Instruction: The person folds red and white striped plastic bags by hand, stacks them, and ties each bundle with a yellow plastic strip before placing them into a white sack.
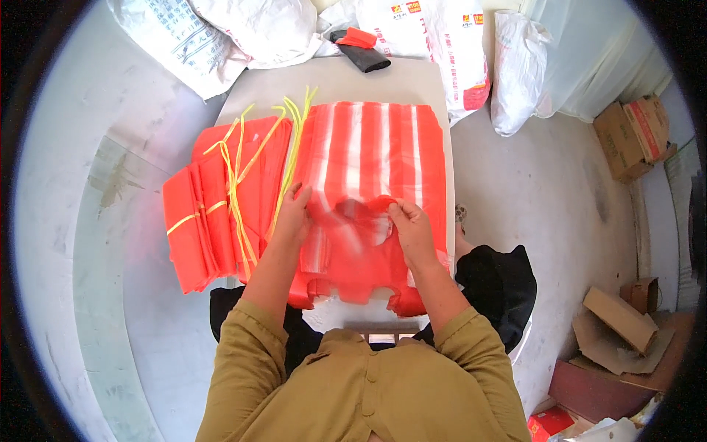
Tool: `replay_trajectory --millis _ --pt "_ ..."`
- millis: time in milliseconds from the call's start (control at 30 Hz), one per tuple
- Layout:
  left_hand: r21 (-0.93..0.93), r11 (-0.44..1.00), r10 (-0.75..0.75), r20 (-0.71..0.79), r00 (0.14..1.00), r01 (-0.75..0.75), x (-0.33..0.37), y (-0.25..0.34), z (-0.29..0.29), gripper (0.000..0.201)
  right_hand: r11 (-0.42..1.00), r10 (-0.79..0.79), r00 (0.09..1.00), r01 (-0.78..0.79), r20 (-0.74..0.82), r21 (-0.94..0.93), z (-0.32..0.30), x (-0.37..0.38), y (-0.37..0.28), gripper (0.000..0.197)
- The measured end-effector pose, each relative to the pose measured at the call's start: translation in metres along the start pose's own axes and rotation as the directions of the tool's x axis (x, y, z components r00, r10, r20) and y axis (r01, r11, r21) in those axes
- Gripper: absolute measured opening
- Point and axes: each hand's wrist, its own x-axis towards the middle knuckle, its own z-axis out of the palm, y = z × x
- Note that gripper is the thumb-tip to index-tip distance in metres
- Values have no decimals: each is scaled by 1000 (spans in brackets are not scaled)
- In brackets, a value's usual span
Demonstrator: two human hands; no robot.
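Note:
A stack of red-and-white striped plastic bags [356,147] lies flat on the table in front of me. Its near end has cut-out handles that reach the front edge. My right hand [414,230] pinches the gathered edge of a thin red plastic bag [353,247] between thumb and fingers. That bag is partly lifted over the stack and smeared by motion. At its left side, my left hand [293,215] has its fingers closed on the bag's edge. Left of the stack are folded red bundles [193,228], bound with yellow ties, and several loose yellow strips [296,140].
Stuffed white sacks [258,29] stand beyond the table [258,82], with a black roll and red piece [361,51] near its far edge. Cardboard boxes [632,136] are at the right wall, and opened cartons [618,331] lie lower right. A glass strip [107,295] rests at left.

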Motion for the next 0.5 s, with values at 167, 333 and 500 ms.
replay_trajectory --millis 167,333,500 --pt "241 970 33 -32 999 -24 -45 -8 -16 75 958 -162 987 157 1 -241 6 -9 3 20" --pt "493 867 71 24 997 -73 -85 -10 -37 74 400 -551 757 609 351 -685 -10 -8 29 12" --pt "596 796 101 36 994 -102 -103 -11 -49 65 108 -540 649 685 536 -721 -10 -23 29 9"
